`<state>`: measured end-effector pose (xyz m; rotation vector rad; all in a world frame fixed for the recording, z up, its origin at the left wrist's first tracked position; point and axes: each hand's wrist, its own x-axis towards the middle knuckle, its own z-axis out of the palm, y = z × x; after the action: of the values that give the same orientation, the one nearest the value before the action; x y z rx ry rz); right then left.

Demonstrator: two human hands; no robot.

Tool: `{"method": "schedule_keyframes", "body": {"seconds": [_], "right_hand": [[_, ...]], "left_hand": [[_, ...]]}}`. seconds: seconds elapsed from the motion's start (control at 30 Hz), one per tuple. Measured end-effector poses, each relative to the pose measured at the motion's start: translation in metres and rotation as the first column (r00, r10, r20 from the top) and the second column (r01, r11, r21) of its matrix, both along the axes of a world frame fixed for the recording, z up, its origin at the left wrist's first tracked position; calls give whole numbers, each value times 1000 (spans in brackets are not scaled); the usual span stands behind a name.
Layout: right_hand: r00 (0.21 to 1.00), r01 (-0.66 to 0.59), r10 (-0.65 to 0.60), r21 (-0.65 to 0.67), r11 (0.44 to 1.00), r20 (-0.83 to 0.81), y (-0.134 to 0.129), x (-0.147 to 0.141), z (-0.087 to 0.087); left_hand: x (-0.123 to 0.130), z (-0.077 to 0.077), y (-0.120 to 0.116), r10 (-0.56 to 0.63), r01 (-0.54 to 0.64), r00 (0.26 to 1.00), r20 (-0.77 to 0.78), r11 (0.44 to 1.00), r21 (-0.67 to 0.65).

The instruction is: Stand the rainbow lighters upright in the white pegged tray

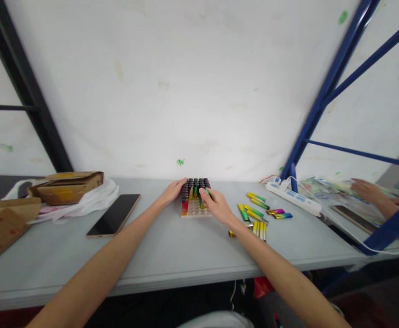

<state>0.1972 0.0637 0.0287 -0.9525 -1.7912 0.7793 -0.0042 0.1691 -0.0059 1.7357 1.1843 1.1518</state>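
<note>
A small pale tray (199, 212) with rows of round holes sits on the table before me. Dark-topped tubes fill its far rows, and red, yellow and green ones stand nearer. My left hand (173, 191) is closed against the tray's far left side, holding it. Over the tray's right part, my right hand (217, 206) pinches a slim green tube (209, 193) with a dark end; my fingers partly hide it. Loose yellow-green tubes (252, 213) lie right of the tray, beside my right forearm. They look like lighters or vapes; I cannot tell which.
A phone (114, 216) lies left of my left forearm. Farther left are a cardboard box (69, 189) on a white plastic bag (107, 193) and another carton (4, 230). A power strip (293, 198) stands right, near a blue post (308, 123). Another person's hand (366, 190) is beyond it.
</note>
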Motion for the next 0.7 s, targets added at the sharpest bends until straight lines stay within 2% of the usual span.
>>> {"method": "schedule_keyframes", "body": {"seconds": [0.1, 0.2, 0.47, 0.7], "right_hand": [[975, 144, -166, 147, 979, 151, 0, -1, -6], [951, 209, -240, 168, 964, 196, 0, -3, -9], [943, 200, -239, 179, 963, 234, -1, -3, -11], [941, 167, -226, 236, 957, 252, -4, -1, -6]], "left_hand": [[0, 0, -1, 13, -13, 1000, 12, 1000, 11], [1, 0, -1, 13, -13, 1000, 12, 1000, 12], [0, -2, 2, 7, -6, 1000, -16, 999, 54], [1, 0, 0, 7, -7, 1000, 8, 1000, 7]]}}
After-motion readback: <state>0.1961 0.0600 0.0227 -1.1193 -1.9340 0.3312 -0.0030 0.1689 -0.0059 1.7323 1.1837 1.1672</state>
